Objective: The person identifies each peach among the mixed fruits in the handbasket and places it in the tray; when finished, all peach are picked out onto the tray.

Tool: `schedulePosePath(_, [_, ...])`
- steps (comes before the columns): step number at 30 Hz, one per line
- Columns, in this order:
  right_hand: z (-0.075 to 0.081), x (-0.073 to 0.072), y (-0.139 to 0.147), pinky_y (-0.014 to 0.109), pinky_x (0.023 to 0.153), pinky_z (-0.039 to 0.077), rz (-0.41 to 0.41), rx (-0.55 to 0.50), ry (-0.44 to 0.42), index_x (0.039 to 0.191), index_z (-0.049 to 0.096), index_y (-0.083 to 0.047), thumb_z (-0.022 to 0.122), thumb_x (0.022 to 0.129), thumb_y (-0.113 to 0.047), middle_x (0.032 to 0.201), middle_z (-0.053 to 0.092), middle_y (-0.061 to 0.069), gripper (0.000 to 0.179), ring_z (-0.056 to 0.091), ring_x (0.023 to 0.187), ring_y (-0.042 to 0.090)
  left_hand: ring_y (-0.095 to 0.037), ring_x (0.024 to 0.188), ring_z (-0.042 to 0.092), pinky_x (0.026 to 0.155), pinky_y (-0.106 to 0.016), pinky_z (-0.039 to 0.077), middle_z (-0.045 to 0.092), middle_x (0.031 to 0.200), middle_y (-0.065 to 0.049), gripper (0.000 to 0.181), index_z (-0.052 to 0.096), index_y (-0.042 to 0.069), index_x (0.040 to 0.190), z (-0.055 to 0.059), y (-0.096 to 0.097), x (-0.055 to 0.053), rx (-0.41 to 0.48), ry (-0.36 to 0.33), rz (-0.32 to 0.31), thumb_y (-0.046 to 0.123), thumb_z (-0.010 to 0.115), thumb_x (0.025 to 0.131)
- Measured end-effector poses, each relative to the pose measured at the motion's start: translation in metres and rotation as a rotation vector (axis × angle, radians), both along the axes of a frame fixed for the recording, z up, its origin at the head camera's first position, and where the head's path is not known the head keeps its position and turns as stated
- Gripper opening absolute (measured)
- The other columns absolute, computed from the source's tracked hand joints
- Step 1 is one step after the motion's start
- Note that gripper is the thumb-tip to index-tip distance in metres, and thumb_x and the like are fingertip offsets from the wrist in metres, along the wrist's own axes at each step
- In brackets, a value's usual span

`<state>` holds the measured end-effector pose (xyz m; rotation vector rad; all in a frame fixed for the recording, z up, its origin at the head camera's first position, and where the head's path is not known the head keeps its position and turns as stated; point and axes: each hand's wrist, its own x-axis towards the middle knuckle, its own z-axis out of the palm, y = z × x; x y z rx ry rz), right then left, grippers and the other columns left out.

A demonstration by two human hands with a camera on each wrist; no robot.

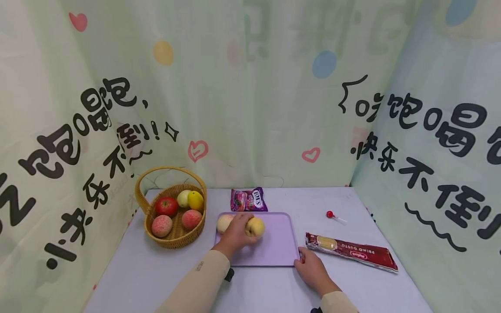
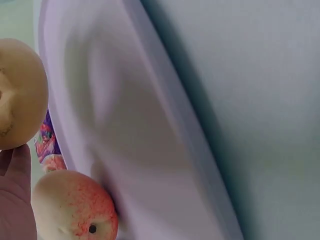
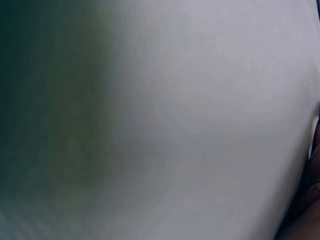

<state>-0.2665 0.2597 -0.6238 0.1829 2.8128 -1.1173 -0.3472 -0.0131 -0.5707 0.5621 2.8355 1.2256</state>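
Note:
My left hand (image 1: 236,232) holds a round, pale yellow fruit (image 1: 255,227) with a dimple, above the lilac tray (image 1: 274,243). The left wrist view shows the same fruit (image 2: 22,95) against the fingers, raised clear of the tray. Beside that hand, at the tray's left end, a whitish peach with a red blush (image 1: 224,223) lies partly behind the hand; its speckled side (image 2: 80,205) shows in the left wrist view. At the tray's front right corner, my right hand (image 1: 314,270) grips the rim. Only a dark sliver of the right hand (image 3: 310,215) appears in the right wrist view.
A wicker basket (image 1: 172,244) at left holds a red apple (image 1: 166,206), peaches and yellow fruits. Behind the tray lies a purple snack bag (image 1: 248,200). To the right are a red lollipop (image 1: 330,214) and a long red pasta packet (image 1: 352,252). Printed curtains enclose the table.

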Motion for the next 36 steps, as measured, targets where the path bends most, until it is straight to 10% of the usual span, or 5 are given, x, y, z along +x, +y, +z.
schedulePosePath(36, [0.0, -0.001, 0.0, 0.032, 0.063, 0.039, -0.003, -0.006, -0.023, 0.143, 0.051, 0.01, 0.065, 0.093, -0.015, 0.079, 0.052, 0.005, 0.058, 0.047, 0.072, 0.018, -0.02, 0.124, 0.056, 0.11, -0.041, 0.049, 0.058, 0.143, -0.003, 0.069, 0.057, 0.012, 0.144, 0.004, -0.009, 0.006, -0.162, -0.06, -0.014, 0.024, 0.086, 0.083])
